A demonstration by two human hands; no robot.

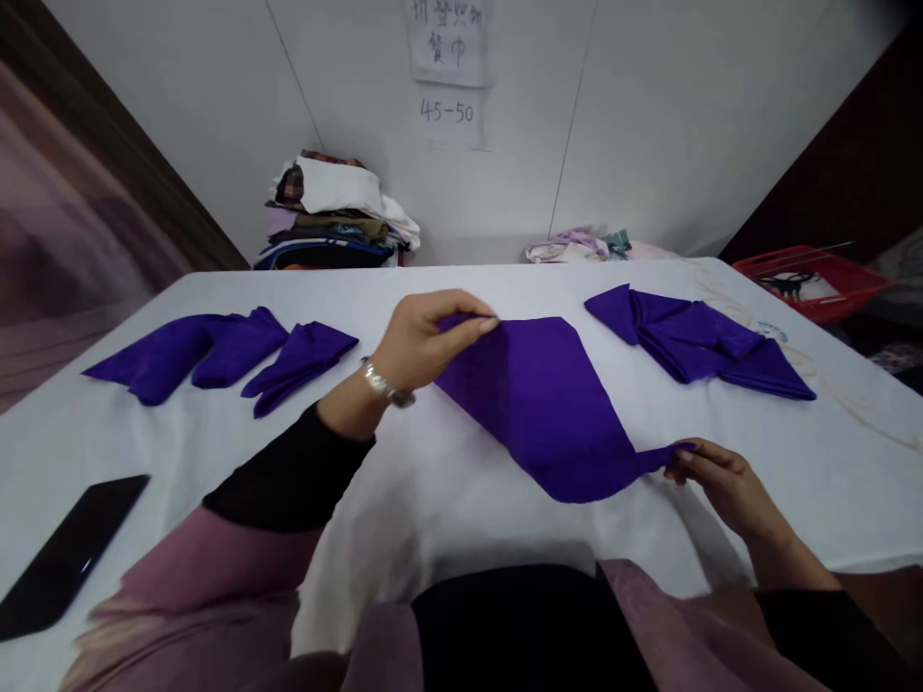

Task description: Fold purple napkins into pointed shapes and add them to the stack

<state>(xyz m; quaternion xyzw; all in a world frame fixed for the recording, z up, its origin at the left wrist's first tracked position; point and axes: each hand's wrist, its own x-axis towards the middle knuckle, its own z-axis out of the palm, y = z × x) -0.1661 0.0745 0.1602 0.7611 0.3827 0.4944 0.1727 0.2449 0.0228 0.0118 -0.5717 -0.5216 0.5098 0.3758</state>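
Observation:
A purple cloth napkin [559,408] stretches between my two hands above the white-covered table [461,538]. My left hand [425,341], with a silver watch on the wrist, pinches its upper left corner between thumb and finger. At the lower right, the fingers of my right hand [721,481] are closed on another, bunched-up corner. Part of the cloth behind my left hand is hidden. Folded purple napkins lie on both sides: a left group [187,351] with a smaller folded piece [303,360] beside my left wrist, and a right group [699,336] beyond my right hand.
A black phone [72,548] lies at the table's left front. Stacked clothes [338,211] stand behind the far edge, with more fabric [573,245] to their right. A red basket [814,284] is beyond the right edge. Paper signs [451,86] hang on the wall.

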